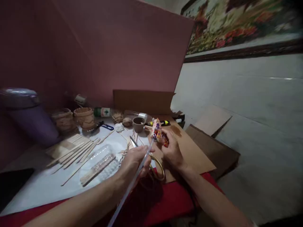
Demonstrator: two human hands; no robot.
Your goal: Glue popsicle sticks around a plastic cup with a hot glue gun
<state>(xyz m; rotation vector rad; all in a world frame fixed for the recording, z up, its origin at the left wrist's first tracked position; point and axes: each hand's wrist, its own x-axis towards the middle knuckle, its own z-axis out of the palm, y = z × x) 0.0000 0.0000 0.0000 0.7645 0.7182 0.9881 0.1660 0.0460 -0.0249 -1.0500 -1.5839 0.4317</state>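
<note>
Glue gun point(156, 130) dead ahead, right hand point(174, 150) wrapped round its handle; long clear stick point(129, 189) slants from it back toward the wearer over the left hand point(135, 156), can't tell if those fingers pinch stick or scissors point(133, 142)

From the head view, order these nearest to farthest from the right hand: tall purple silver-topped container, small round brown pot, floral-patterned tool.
1. Floral-patterned tool: held in the right hand.
2. Brown pot: ahead, to its left.
3. Purple container: far left.
</note>
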